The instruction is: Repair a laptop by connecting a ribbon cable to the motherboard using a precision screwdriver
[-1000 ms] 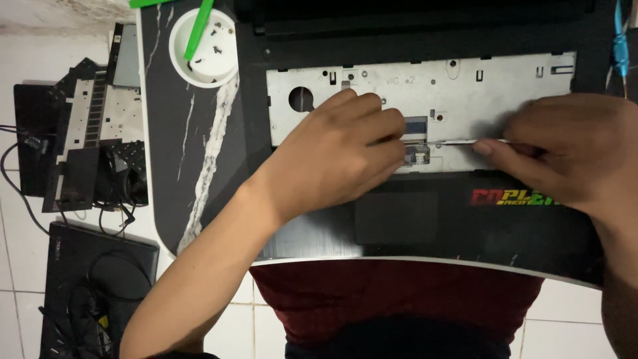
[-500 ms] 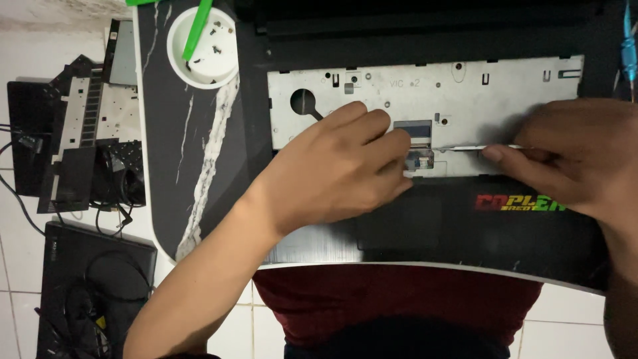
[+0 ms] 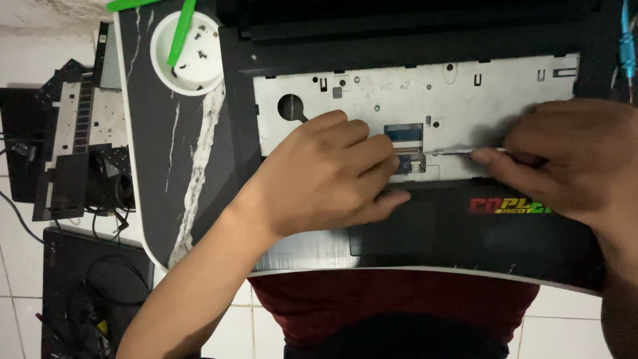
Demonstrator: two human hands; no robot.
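A black laptop base lies opened on the table, its keyboard gone and a silver metal plate bared. My left hand rests on the plate and palm rest, fingertips pressed beside a small ribbon connector at the plate's lower edge. My right hand pinches a thin metal tool whose tip lies flat on the plate and points at that connector. A blue ribbon cable end sits just above it.
A white round cup with small screws and a green plastic pry stick stands at the table's back left. The dark marbled table has a rounded white edge. Black dismantled laptop parts lie on the tiled floor to the left.
My hands stay put on the connector area; the tool tip has crept slightly left toward the connector. The view has shifted a little.
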